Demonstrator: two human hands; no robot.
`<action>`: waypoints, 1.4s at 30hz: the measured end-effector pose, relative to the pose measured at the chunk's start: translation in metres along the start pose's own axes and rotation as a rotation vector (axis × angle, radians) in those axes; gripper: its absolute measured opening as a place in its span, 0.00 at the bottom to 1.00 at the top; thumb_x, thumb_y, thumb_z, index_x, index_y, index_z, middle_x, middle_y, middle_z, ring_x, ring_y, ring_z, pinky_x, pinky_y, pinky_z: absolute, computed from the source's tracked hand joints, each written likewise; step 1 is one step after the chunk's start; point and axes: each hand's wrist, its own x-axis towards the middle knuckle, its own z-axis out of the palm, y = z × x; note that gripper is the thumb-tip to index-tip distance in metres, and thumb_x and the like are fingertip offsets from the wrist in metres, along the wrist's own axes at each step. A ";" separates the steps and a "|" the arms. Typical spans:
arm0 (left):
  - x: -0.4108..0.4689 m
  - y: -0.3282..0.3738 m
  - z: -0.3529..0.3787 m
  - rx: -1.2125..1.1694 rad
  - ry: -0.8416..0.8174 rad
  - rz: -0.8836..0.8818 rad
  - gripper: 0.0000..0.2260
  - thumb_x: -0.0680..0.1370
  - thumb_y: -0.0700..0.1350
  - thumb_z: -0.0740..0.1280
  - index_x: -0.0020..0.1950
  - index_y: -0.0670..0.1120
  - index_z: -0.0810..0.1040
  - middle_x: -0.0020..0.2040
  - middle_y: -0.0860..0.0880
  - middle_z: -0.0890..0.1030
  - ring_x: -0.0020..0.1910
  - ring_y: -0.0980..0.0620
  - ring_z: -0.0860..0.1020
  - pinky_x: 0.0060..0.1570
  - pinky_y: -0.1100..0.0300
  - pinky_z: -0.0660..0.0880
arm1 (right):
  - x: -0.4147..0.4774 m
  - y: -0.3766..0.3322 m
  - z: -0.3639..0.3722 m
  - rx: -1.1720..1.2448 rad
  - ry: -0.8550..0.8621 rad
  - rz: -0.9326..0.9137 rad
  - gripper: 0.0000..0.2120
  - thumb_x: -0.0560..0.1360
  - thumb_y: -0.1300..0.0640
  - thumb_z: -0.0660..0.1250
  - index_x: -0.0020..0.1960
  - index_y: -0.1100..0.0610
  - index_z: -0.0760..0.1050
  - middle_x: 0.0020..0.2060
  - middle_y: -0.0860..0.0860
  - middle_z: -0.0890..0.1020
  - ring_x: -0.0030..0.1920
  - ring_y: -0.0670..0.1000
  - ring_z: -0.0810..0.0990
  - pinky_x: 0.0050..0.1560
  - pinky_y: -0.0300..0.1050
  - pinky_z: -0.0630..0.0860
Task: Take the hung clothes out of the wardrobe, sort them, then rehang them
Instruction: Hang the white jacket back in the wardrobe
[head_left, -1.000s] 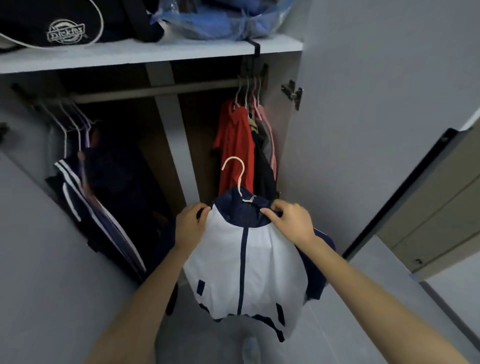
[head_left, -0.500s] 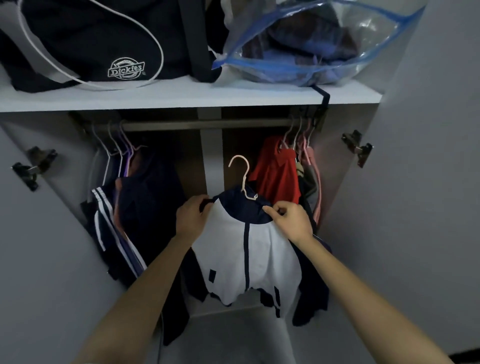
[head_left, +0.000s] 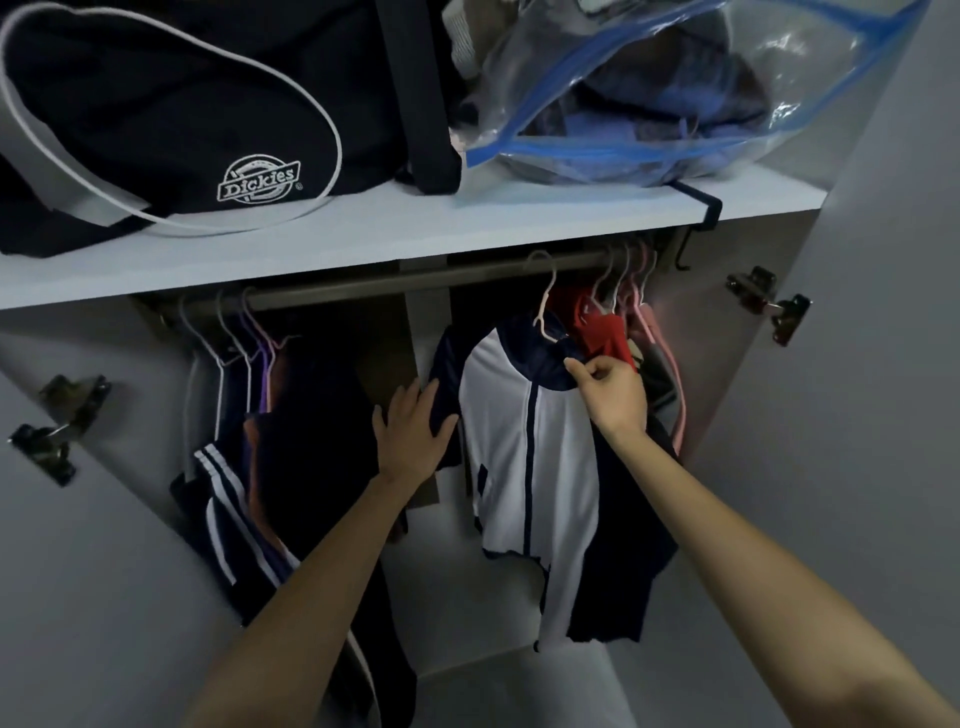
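Rehanging step, by the look of it. Inside the open wardrobe (head_left: 727, 389) the white-and-navy jacket (head_left: 498, 415) hangs right of the centre divider, its hanger hook (head_left: 545, 291) up at the rail (head_left: 363, 288), seemingly over it. Right hand (head_left: 613, 395) pinches the navy shoulder; left hand (head_left: 410, 436) lies flat, fingers straight, on the dark sleeve. Next, I'd say: release, square it, slide it beside the red shirt (head_left: 602, 332). Above, the white shelf (head_left: 363, 228) carries a black Dickies bag (head_left: 182, 104) and a clear zip bag (head_left: 649, 93) of clothes. Dark garments (head_left: 311, 426) hang left.
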 end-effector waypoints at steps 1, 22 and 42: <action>0.007 -0.001 -0.002 0.008 0.005 0.019 0.28 0.82 0.60 0.56 0.80 0.53 0.56 0.80 0.47 0.56 0.80 0.47 0.51 0.76 0.42 0.44 | 0.004 -0.005 0.003 0.017 0.013 0.006 0.19 0.75 0.45 0.69 0.35 0.60 0.76 0.26 0.53 0.76 0.28 0.50 0.73 0.31 0.45 0.66; 0.056 -0.032 0.012 -0.081 -0.091 0.051 0.27 0.82 0.58 0.59 0.80 0.54 0.56 0.81 0.48 0.56 0.80 0.46 0.52 0.76 0.39 0.45 | 0.057 0.011 0.051 -0.018 0.084 0.196 0.09 0.77 0.55 0.68 0.41 0.59 0.75 0.38 0.54 0.79 0.42 0.54 0.77 0.41 0.44 0.68; 0.053 -0.013 0.034 -0.143 -0.127 0.071 0.27 0.83 0.56 0.58 0.80 0.55 0.55 0.80 0.50 0.57 0.80 0.48 0.51 0.76 0.41 0.44 | 0.074 0.026 0.042 -0.061 0.129 0.223 0.09 0.79 0.54 0.66 0.45 0.60 0.73 0.40 0.53 0.78 0.46 0.58 0.79 0.42 0.44 0.67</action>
